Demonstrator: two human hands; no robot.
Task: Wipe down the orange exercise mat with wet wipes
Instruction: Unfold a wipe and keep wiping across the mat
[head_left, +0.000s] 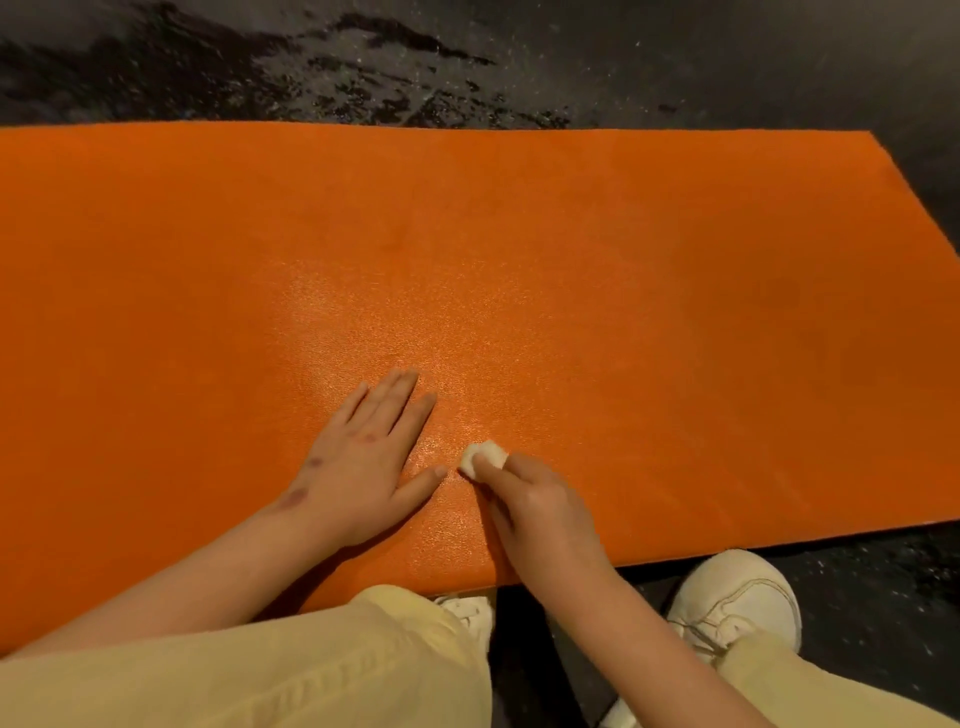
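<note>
here, starting at the left, the orange mat (571, 249) runs off the edge of the picture, lying flat on a dark speckled floor (363, 57); it fills most of the view and its right end stops short of the right side, with bare floor beyond. next comes the left hand (363, 462), laid palm down on the mat with its fingers straight and close together, thumb spread to the side. it holds nothing; my guess is it is there to pin the mat so it does not slide under the rubbing, and to prop the person's weight while they lean over. just beside its thumb tip is the wipe (483, 457), a small white wad bunched up tight, pressed onto the mat by the right hand (540, 514), whose fingers curl around and pinch it from above. bunching it likely gives a firmer pad for scrubbing one spot. the patch of mat around the two hands has a brighter sheen than the rest, though i cannot tell whether that is wetness or only the light. the far strip and the right end look duller, so much of the mat probably remains to be wiped. at the bottom are pale yellow trousers (260, 670), and toward the right a white shoe (737, 597) sits on the floor right at the mat's near edge.
</note>
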